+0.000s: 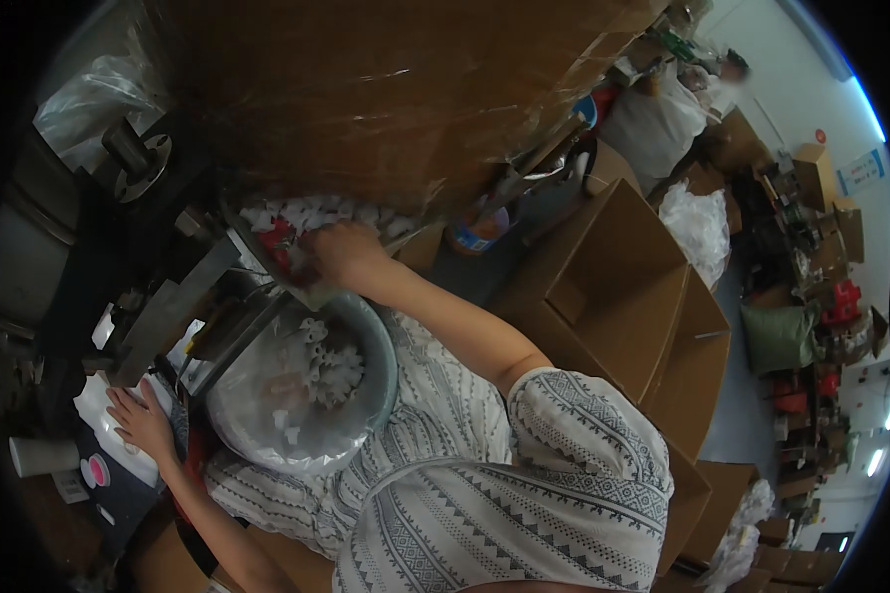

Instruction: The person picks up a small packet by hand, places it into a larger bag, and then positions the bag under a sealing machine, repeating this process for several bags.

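My right hand reaches into a tray of small white plastic pieces, fingers curled downward. What its fingertips hold, if anything, is hidden. Beside it in the tray lies something red. My left hand lies with fingers spread on the white panel of a dark machine, near a pink round button. Between my arms, against my lap, stands a grey-blue bucket lined with clear plastic, with white pieces in it. Metal bars of the machine run between the bucket and my left hand.
A large brown carton wrapped in film looms over the tray. Open cardboard boxes stand at my right. A white cup-like object is at far left. Plastic bags and cluttered shelves line the right side.
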{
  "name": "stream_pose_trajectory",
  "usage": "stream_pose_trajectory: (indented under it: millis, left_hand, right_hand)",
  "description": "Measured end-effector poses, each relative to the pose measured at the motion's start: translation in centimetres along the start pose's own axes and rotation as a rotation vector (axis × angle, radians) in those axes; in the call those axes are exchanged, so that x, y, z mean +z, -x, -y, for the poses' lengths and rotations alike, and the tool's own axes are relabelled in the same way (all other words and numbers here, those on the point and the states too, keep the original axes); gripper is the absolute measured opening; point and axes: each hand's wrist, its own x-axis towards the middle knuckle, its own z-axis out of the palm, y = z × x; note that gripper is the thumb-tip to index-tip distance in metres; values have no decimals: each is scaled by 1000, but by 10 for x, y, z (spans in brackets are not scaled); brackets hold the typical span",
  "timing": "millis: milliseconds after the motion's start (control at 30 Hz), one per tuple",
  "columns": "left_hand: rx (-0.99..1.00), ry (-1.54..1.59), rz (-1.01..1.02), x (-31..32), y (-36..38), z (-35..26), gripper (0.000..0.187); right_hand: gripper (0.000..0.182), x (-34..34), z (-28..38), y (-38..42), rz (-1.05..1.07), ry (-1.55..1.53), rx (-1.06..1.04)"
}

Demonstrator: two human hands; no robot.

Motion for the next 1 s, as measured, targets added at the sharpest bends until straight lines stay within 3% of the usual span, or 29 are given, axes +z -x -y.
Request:
stream_pose_trajectory:
  millis: [233, 433, 500, 833, 900, 933, 1000]
  left_hand:
    - [30, -109, -44, 3, 0, 1, 69]
    - [23, 17, -58, 6, 0, 3, 70]
    - [54, -104, -84, 2, 2, 1, 67]
    - [77, -63, -170, 6, 4, 2, 62]
    - [153, 195, -375, 5, 3, 5, 53]
    - [152, 193, -376, -1, 6, 6, 53]
    - [215, 523, -511, -17, 19, 4, 46]
  right_hand:
    - [25, 2, -1, 0, 19, -32, 0]
    - [27, -3, 1, 0, 69, -49, 5]
    - [28, -4, 1, 1, 73, -49, 12]
    - [27, 1, 0, 4, 12, -153, 10]
    - [27, 5, -2, 3, -25, -197, 14]
    - [27, 5, -2, 3, -26, -198, 12]
    - [25, 4, -3, 6, -114, -237, -39]
